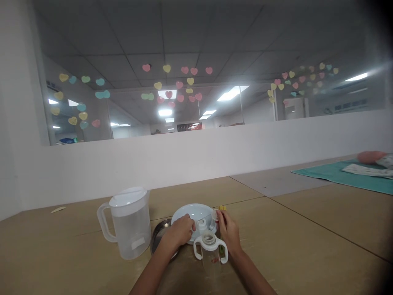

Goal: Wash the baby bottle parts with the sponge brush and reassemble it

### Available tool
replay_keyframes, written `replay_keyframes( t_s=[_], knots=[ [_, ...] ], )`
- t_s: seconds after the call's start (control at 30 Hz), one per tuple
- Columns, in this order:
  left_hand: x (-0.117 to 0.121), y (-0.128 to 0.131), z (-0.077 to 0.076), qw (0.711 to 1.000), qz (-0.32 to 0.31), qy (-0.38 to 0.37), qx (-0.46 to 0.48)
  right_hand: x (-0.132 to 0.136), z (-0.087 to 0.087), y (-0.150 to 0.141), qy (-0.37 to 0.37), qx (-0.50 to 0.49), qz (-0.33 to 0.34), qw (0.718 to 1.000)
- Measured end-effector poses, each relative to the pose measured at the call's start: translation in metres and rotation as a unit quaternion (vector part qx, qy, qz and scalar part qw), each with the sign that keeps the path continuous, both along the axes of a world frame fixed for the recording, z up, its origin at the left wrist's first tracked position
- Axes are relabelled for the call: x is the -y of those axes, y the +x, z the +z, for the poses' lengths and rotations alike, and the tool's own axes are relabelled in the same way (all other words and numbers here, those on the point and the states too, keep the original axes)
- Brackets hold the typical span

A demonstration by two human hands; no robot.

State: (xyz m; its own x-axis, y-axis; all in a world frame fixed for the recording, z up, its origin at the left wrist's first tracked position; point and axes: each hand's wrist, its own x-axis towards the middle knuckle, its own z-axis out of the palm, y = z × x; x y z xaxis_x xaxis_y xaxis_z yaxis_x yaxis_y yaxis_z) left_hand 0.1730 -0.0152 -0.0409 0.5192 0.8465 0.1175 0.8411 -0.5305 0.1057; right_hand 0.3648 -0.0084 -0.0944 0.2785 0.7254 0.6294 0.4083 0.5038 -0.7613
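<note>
Bottle (208,262) with two handles is placed between the hands, its mouth uncovered. A clear cap (215,214) is pinched in the right hand (229,233). The left hand (182,229) is curled beside a white bottle top (201,224); whether it is gripped cannot be told. Just beyond the left hand a bowl (190,208) is seen; to its left, a metal dish (157,238), then a jug (132,223).

At lower centre, the left hand (182,229) covers part of the white bowl (192,208); the right hand (230,234) mostly hides a yellow thing (223,207). The red mark (215,260) on the bottle (210,266) is too small to read. The right edge crops the teal cloth (325,172).
</note>
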Motion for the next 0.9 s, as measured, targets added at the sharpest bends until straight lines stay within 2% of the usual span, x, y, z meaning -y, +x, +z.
replay_keyframes(
  t_s=[0.07,0.1,0.2,0.3,0.4,0.57,0.73,0.9],
  knots=[
    [-0.002,-0.002,-0.001,1.0,-0.002,0.0,0.001,-0.004,0.005,-0.001,-0.021,-0.108,0.077,0.991],
    [-0.002,-0.003,-0.001,1.0,-0.003,0.001,0.002,-0.006,0.007,0.0,-0.038,-0.174,0.124,0.976],
    [-0.002,-0.003,-0.001,1.0,0.003,0.005,0.006,-0.011,0.011,0.002,-0.104,-0.35,0.254,0.896],
    [0.001,-0.001,0.001,1.0,0.012,0.003,0.007,-0.01,0.013,0.005,-0.145,-0.425,0.317,0.835],
    [0.002,0.0,0.003,1.0,0.016,0.006,0.01,-0.007,0.013,0.004,-0.17,-0.451,0.347,0.804],
    [0.003,-0.002,0.003,1.0,0.026,0.006,0.006,-0.006,0.013,0.005,-0.18,-0.47,0.381,0.776],
    [0.009,0.0,0.015,0.999,0.038,0.033,0.008,-0.007,0.012,0.01,-0.168,-0.466,0.394,0.775],
    [0.026,0.02,0.03,0.988,-0.039,0.087,0.124,-0.003,0.012,0.008,-0.154,-0.435,0.411,0.786]
  ],
)
